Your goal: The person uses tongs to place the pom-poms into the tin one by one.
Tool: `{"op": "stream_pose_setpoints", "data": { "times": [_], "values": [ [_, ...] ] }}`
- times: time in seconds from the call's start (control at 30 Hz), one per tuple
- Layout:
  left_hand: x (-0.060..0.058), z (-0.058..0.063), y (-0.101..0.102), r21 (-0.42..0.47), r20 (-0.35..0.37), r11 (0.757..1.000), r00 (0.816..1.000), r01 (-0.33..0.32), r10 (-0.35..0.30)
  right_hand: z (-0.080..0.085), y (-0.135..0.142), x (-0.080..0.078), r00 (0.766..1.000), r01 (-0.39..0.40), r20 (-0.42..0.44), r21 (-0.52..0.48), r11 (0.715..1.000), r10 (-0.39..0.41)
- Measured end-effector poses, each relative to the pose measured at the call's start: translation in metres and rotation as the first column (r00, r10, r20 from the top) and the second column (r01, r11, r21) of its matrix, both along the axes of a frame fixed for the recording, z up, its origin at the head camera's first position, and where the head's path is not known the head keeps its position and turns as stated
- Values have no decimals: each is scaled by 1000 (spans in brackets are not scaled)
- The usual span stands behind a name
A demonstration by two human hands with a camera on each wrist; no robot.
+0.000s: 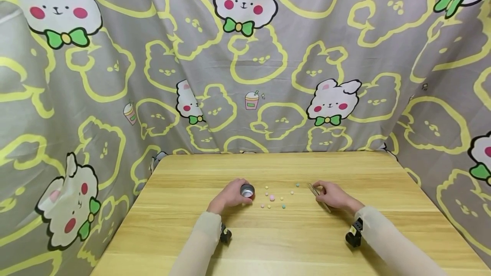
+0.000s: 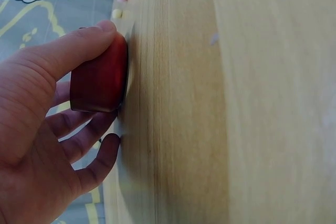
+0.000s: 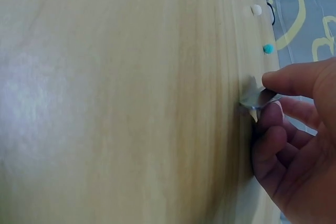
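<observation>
While L hand point(image 1: 231, 193) grips sm. cup point(image 1: 247, 191), red outside, silvery inside, thumb & fingers curled round it, R hand point(image 1: 335, 195) pinches shiny metal tweezers point(image 3: 254, 98); pastel balls point(image 1: 272, 198) scattered btwn.

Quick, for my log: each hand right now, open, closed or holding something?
Left hand: holding a small red cup.
Right hand: holding metal tweezers.

Curtained-off tabletop booth point(image 1: 284, 235); home or studio, cannot tell.
Grey cartoon-bunny curtains point(image 1: 215, 69) hang on 3 sides, left, far and right, around 1 wood-grain table point(image 1: 284, 242), hiding whatever lies beyond.
</observation>
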State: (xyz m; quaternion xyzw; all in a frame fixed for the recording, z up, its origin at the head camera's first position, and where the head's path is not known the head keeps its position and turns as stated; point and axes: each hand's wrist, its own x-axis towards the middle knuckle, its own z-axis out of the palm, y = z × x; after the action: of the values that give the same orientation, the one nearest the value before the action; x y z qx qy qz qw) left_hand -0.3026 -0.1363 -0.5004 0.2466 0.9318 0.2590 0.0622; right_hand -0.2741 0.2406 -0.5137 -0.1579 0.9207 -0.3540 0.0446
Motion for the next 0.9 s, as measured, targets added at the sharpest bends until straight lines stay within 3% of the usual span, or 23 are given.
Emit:
{"op": "stream_pose_setpoints", "data": {
  "times": [0.37, 0.9],
  "values": [
    [1, 1, 0, 14, 8, 1000, 1000, -2, 2, -2, 6, 0, 998, -47, 33, -88, 995, 50],
    [-1, -3, -3, 40, 13, 999, 1000, 4, -4, 8, 8, 4, 989, -36, 139, -161, 986, 58]
  ]
}}
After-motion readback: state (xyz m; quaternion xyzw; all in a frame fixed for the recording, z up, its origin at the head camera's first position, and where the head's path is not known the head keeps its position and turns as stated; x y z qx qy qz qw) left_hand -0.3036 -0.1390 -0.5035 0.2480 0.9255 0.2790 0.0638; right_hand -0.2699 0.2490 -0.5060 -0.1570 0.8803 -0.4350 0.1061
